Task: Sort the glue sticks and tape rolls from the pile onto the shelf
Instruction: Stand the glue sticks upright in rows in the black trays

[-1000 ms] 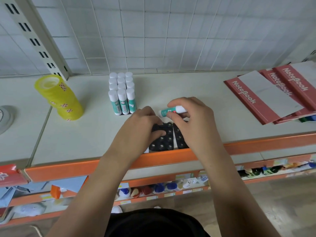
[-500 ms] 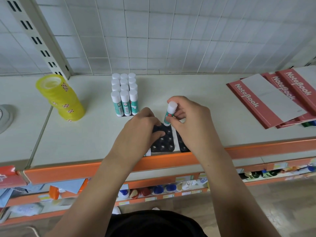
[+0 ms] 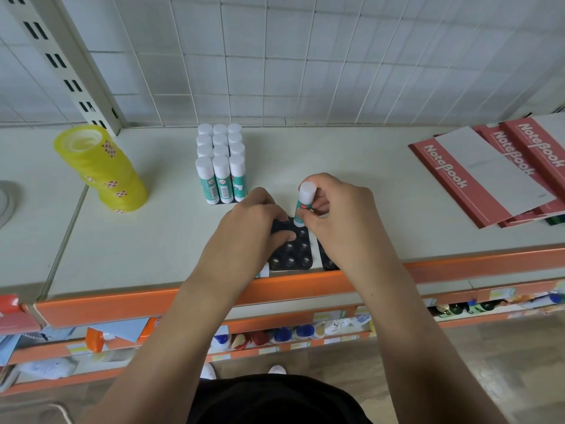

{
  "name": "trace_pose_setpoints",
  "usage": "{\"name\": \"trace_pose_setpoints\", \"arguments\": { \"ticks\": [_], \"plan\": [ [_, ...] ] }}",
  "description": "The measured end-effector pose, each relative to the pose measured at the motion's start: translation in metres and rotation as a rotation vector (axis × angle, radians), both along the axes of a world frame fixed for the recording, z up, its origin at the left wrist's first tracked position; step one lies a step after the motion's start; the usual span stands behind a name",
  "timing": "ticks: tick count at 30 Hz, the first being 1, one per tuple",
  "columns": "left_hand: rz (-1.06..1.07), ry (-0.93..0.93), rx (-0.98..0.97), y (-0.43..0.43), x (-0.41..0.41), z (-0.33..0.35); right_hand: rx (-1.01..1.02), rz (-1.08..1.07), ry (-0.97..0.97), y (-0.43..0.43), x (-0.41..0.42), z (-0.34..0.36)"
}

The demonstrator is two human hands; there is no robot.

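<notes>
My right hand pinches a white-capped green glue stick and holds it upright, its base at the far corner of a black tray with round holes. My left hand rests on that tray's left side, with fingers curled over its edge. A second black tray lies partly hidden under my right wrist. A block of several upright glue sticks stands further back on the shelf. A leaning stack of yellow tape rolls sits at the left.
Red notebooks lie overlapped at the right of the shelf. An orange rail runs along the front edge. A wire grid wall stands behind. Lower shelves hold small stationery. A grey round object shows at the far left.
My right hand has turned the glue stick from lying sideways to upright and lowered its base onto the black tray. My left hand has stayed on the tray.
</notes>
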State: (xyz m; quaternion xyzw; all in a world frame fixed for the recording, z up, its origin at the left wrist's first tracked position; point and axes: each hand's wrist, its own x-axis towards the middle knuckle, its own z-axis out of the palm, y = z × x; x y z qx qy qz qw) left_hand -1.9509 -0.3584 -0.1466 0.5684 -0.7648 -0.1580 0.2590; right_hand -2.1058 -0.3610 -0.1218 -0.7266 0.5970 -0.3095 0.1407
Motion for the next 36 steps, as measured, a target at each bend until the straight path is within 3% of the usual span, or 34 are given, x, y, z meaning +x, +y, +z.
{"name": "trace_pose_setpoints", "arguments": {
  "ticks": [19,26,36],
  "plan": [
    [0.033,0.019,-0.043,0.012,0.025,0.016,0.029,-0.095,-0.018,0.022,-0.009,0.001],
    [-0.190,-0.016,0.275,0.035,0.062,0.028,0.122,0.105,-0.039,0.037,0.021,-0.007],
    [-0.157,-0.060,0.108,0.035,0.050,0.024,0.162,0.110,-0.054,0.045,0.023,-0.008]
  ]
}}
